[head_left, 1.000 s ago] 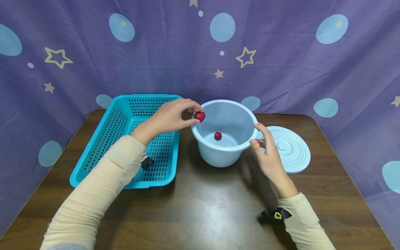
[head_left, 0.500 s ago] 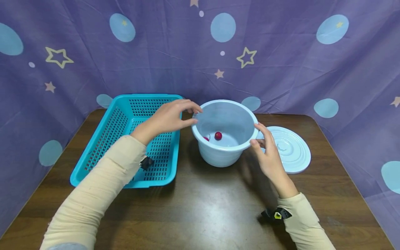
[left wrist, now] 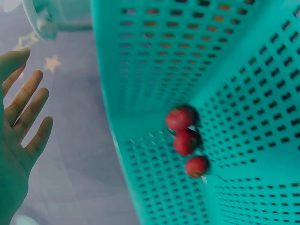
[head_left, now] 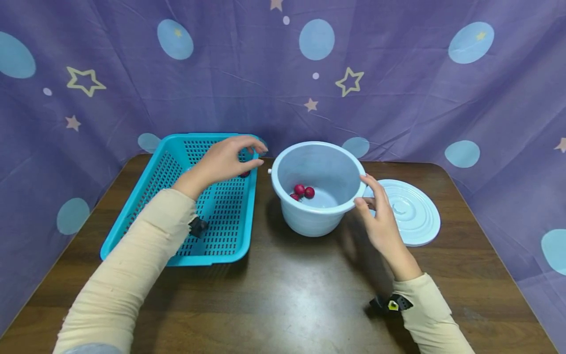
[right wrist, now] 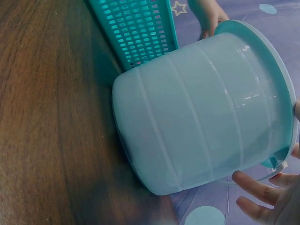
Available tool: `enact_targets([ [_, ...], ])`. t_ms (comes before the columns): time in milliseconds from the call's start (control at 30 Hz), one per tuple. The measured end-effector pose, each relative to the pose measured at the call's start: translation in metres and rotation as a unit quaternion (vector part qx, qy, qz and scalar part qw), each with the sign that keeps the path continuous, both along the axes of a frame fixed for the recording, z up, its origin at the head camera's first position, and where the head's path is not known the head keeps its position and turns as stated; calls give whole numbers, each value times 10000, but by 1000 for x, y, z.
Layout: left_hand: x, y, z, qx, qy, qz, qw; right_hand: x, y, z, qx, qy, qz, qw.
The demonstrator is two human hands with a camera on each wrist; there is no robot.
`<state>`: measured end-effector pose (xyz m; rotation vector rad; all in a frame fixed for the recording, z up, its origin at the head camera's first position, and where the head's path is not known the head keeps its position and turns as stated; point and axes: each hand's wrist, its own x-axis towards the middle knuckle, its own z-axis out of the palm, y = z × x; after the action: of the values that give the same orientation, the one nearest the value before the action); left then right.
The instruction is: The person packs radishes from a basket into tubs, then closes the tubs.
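My left hand (head_left: 227,158) hovers over the right back corner of the turquoise basket (head_left: 179,263), its fingers apart and holding nothing. Three red radishes (left wrist: 186,142) lie close together inside that basket in the left wrist view; my hand mostly hides them from the head camera. To the right stands a pale blue bucket (head_left: 309,221) with three radishes (head_left: 309,192) gathered at the left of its floor. My right hand (head_left: 380,221) holds the bucket's right rim with thumb and fingers, beside the handle (right wrist: 272,174) seen in the right wrist view.
A round pale blue lid (head_left: 411,211) lies on the wooden table (head_left: 283,295) right of the bucket, partly behind my right hand. Close behind the table hangs a purple curtain (head_left: 247,59) with stars and dots. A narrow gap separates basket and bucket.
My left hand let a radish drop into the bucket, then moved left over the basket. More radishes show in the bucket now. The right hand stayed on the rim.
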<state>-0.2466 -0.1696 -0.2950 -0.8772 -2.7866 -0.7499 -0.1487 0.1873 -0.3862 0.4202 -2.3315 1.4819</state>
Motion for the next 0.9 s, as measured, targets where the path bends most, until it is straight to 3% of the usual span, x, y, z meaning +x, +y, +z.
enact_targets([
  [267, -16, -29, -19, 172, -461, 488, 9976, 2, -1, 2, 25, -91, -20, 10000],
  [533, -25, -54, -35, 309, -727, 1022, 9916, 20, -13, 32, 23, -144, 26, 9999],
  [900, -38, -71, -52, 497, -1102, 1685, 9783, 24, -15, 37, -30, -142, 37, 9999],
])
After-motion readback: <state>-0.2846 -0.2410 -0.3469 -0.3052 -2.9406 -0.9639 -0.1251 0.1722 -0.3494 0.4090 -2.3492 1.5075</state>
